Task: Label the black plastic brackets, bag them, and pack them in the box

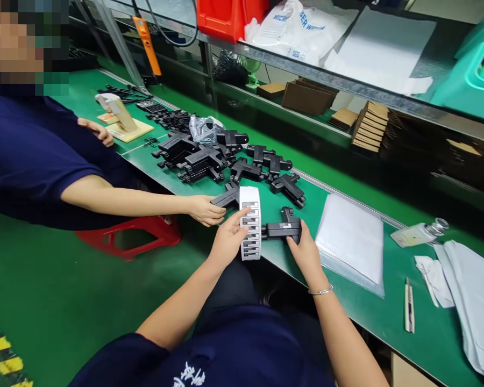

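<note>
My left hand (228, 236) is closed on a white strip of printed labels (250, 223), held upright at the near edge of the green bench (387, 309). My right hand (304, 248) grips a black plastic part (283, 228) that rests on the bench just right of the strip. A co-worker's hand (205, 209) on the left touches another black part (226, 198) beside the strip.
Several more black parts (210, 156) lie in a heap behind. A stack of clear bags (350, 236) lies to the right, then a small bottle (418, 233), white cloths (468, 290) and a slim tool (408, 305). A red stool (129, 234) stands below left. Cardboard pieces (369, 126) sit at the back.
</note>
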`<state>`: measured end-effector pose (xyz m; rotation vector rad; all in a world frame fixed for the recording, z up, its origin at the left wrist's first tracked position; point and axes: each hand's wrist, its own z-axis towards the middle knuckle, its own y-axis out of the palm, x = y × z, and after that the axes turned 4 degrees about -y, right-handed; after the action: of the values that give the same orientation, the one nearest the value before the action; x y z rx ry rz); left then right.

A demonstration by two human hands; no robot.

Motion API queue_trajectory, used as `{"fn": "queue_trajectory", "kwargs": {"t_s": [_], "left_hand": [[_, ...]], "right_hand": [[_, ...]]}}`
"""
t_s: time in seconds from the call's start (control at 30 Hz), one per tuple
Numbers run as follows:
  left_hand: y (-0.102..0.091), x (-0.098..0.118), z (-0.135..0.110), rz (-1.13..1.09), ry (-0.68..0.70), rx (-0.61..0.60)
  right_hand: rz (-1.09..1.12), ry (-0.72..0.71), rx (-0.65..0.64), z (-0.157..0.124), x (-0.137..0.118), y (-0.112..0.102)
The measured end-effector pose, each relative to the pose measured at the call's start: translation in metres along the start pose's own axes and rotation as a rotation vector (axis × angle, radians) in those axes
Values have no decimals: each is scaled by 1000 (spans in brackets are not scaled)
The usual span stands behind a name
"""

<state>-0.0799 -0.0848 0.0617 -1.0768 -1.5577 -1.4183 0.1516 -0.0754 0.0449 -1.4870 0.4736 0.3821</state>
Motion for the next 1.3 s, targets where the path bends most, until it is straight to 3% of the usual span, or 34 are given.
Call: {"fn": "queue_trajectory", "kwargs": {"t_s": [0.13, 0.3, 0.53, 0.8, 1.03, 1.3], "left_hand": [[0, 4, 1, -29, 22, -16], [5, 6, -1, -53, 46, -45], [28, 7, -6, -55, 59, -109], [47, 6, -7, -47, 49, -179], [50, 4, 20, -54, 26, -200], [61, 7, 104, -46, -20, -182]], "right_hand": [[109, 34, 92, -13, 21, -4], [173, 124, 280, -51, 36, -30], [18, 93, 456, -90, 25, -67], [-23, 86, 503, -104, 16, -81], [-58, 78, 502, -78, 9, -81], [-31, 115, 442, 6, 10, -79]]}}
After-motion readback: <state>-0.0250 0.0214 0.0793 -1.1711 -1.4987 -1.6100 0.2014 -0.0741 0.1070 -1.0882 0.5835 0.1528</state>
